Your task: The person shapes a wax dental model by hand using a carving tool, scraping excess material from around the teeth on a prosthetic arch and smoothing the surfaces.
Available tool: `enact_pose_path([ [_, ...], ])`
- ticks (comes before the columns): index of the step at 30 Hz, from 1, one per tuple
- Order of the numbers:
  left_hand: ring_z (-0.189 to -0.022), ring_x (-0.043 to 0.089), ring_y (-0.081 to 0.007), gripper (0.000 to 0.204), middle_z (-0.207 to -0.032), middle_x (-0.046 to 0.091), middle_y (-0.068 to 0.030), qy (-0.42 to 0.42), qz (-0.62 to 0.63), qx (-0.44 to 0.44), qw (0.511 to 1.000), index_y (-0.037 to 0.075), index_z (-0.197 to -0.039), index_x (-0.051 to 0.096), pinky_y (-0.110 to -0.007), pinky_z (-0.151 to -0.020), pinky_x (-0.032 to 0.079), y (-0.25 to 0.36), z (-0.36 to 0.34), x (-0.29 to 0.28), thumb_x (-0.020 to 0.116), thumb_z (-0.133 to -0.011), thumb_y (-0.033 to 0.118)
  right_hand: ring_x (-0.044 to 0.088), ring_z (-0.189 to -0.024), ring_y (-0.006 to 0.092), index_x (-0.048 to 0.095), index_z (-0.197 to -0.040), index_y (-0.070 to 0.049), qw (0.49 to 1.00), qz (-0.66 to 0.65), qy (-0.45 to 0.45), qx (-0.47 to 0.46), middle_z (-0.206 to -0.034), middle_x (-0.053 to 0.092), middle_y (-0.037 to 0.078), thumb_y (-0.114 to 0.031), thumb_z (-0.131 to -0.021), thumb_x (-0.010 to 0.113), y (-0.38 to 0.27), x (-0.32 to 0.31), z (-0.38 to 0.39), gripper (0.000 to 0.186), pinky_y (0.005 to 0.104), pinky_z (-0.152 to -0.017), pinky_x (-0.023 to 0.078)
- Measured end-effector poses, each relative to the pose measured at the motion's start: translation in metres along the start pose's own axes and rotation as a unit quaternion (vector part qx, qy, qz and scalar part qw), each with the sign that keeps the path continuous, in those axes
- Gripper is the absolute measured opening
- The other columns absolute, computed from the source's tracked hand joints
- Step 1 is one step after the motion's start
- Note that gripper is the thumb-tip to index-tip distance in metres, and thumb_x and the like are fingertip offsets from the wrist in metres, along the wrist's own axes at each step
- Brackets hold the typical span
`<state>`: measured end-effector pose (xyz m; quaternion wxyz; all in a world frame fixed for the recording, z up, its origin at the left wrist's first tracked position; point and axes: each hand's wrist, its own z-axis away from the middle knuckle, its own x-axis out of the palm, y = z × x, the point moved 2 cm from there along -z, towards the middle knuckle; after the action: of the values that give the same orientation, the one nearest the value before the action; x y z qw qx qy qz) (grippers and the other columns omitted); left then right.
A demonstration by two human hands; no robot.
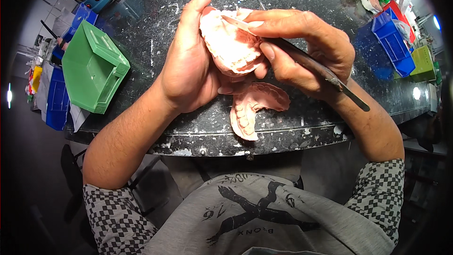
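Left hand (188, 75): fingers curled and clamped on a pink cast (231, 49), thumb standing up along its left edge, palm against its lower left side, fingertips emerging beneath its lower right edge. Cast lies between the left thumb and those fingertips, its pale hollow overexposed, fine detail unreadable. Right hand (309, 42): thumb and forefinger pinched together on a dark-handled carving tool (314, 65); its pale tip extends beyond the forefinger to the cast's upper part, handle passing back under the palm. Horseshoe-shaped cast (243, 113) with tooth forms rests on the speckled black table (198, 130), just below the left fingertips; contact with them cannot be determined.
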<state>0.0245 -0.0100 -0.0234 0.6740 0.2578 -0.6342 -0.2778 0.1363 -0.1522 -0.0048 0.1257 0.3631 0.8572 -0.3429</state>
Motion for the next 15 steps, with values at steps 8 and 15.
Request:
enact_pose_path([
  [8,-0.066,0.071,-0.0217,0.078,-0.088,0.071,-0.0149,-0.026,-0.007,0.020,0.999,-0.001,-0.110,0.063,-0.030,-0.058,0.060,-0.0013,-0.0013,-0.0023,0.023,-0.102,0.065,0.068,-0.112,0.0297,0.067,-0.111,0.006,1.000,0.006,-0.011,0.008,-0.113,0.070,0.022,0.013,-0.084,0.065,0.0004,-0.0015,0.0000,0.028,0.0390,-0.098,0.053],
  [15,-0.056,0.065,-0.0190,0.078,-0.080,0.069,-0.0156,-0.005,-0.020,-0.003,1.000,0.000,-0.111,0.062,-0.027,-0.044,0.051,-0.0048,-0.0008,-0.0062,0.021,-0.101,0.066,0.068,-0.110,0.0286,0.067,-0.110,0.006,0.999,0.015,-0.027,0.027,-0.114,0.070,0.022,0.011,-0.085,0.064,-0.0027,-0.0034,0.0006,0.025,0.0381,-0.097,0.054],
])
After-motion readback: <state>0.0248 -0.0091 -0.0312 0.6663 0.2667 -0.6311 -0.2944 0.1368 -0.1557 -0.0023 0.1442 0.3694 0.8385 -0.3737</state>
